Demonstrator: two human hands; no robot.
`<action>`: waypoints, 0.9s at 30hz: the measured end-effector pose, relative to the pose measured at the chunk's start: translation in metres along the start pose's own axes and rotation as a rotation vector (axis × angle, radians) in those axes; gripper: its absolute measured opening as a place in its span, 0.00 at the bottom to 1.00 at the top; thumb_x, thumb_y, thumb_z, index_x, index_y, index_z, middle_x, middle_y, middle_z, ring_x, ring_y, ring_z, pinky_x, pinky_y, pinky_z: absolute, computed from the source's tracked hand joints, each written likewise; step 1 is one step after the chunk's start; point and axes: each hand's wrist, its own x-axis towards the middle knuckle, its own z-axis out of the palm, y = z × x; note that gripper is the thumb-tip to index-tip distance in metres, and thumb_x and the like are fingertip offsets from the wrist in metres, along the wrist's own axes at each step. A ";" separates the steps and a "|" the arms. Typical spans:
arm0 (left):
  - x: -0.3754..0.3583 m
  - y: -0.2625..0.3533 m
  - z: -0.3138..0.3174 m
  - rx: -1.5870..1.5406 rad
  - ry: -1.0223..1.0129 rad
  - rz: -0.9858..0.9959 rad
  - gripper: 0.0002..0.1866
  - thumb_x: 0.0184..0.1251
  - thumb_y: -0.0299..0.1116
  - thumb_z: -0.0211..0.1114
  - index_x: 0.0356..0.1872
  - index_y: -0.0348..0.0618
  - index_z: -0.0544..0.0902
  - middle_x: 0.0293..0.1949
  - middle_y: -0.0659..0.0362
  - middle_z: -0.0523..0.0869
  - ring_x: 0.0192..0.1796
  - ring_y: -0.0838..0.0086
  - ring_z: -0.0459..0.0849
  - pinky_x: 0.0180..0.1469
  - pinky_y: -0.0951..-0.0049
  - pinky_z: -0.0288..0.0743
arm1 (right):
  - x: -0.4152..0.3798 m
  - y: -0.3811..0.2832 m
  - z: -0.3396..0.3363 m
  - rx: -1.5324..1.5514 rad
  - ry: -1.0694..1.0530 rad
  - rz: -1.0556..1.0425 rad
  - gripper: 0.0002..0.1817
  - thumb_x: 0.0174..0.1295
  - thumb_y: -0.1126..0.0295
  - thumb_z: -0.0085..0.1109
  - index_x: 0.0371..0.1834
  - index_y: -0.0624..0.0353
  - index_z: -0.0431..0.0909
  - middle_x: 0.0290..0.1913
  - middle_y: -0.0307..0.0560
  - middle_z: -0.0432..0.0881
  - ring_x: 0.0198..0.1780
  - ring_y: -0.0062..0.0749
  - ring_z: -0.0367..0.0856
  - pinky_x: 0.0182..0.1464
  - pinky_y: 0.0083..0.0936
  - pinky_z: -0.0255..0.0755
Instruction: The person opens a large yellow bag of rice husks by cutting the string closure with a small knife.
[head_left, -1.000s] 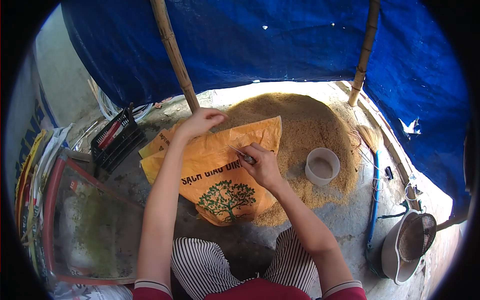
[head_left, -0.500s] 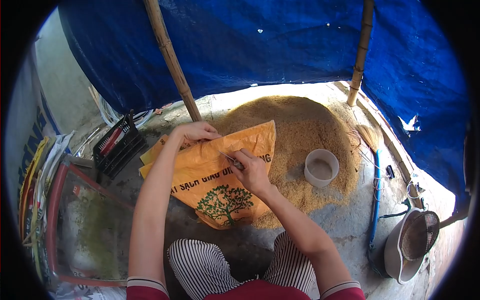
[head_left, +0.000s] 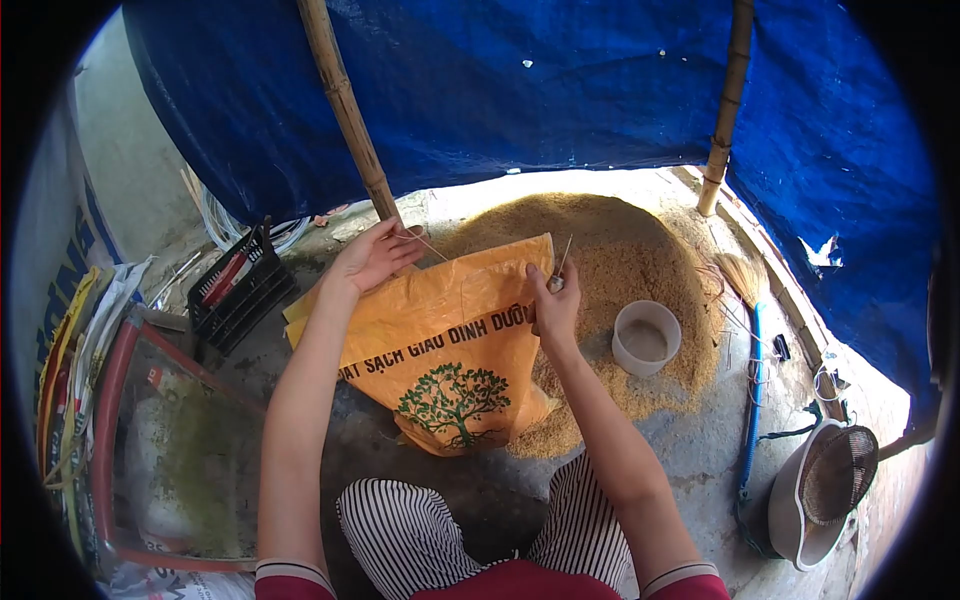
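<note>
Since half a second ago, the right hand [head_left: 558,305] has swung from the middle of the orange printed woven-plastic sack [head_left: 440,315] to its right end, while the left hand [head_left: 372,262] has turned palm-up and spread its fingers.

A broad blue tarpaulin [head_left: 540,90] hangs behind everything. Below it spreads a wide golden-brown heap of loose grain or husk [head_left: 620,240], and the sack lies before the person, its straight top edge overlapping the heap's near left side. Beside the sack, well to the right of its edge, a round whitish plastic tub [head_left: 632,362] stands on the heap.

Closed around a slim metal-pointed tool with a short handle [head_left: 556,284], the right hand keeps the point upward, its fingers by the sack's corner. A thin pale thread [head_left: 428,243] runs from the left fingers to the sack's top edge; whether they pinch it or merely carry it, I cannot tell.

Drawing thread along that edge seems the step in hand. Next, I judge, calls for keeping the thread taut and the sharp point clear of the fingers.
</note>
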 end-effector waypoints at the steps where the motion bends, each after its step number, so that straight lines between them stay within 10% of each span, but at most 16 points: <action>1: 0.004 -0.004 0.002 -0.061 -0.030 0.032 0.08 0.68 0.36 0.56 0.37 0.42 0.76 0.32 0.59 0.79 0.49 0.68 0.79 0.52 0.68 0.72 | 0.003 0.004 -0.002 0.074 -0.158 0.097 0.24 0.61 0.67 0.59 0.58 0.65 0.66 0.32 0.45 0.77 0.23 0.21 0.74 0.21 0.20 0.67; 4: 0.021 -0.007 -0.008 -0.133 -0.120 0.064 0.08 0.68 0.36 0.57 0.33 0.43 0.74 0.27 0.61 0.76 0.38 0.71 0.78 0.50 0.66 0.73 | 0.000 -0.017 -0.009 0.051 -0.176 0.347 0.17 0.60 0.67 0.59 0.48 0.66 0.71 0.34 0.46 0.79 0.36 0.27 0.76 0.39 0.27 0.71; 8: 0.017 -0.002 -0.018 -0.093 -0.043 0.092 0.09 0.68 0.35 0.57 0.29 0.44 0.73 0.22 0.63 0.74 0.26 0.75 0.73 0.44 0.67 0.73 | 0.007 0.016 -0.007 0.044 -0.066 0.274 0.13 0.60 0.68 0.58 0.42 0.65 0.72 0.29 0.42 0.77 0.30 0.23 0.74 0.35 0.24 0.69; 27: 0.011 -0.001 -0.074 0.362 0.324 -0.025 0.10 0.64 0.38 0.61 0.38 0.42 0.78 0.34 0.58 0.80 0.35 0.71 0.80 0.37 0.71 0.74 | 0.009 0.019 -0.008 0.039 -0.059 0.300 0.13 0.60 0.69 0.57 0.44 0.65 0.73 0.33 0.43 0.78 0.33 0.24 0.73 0.39 0.25 0.69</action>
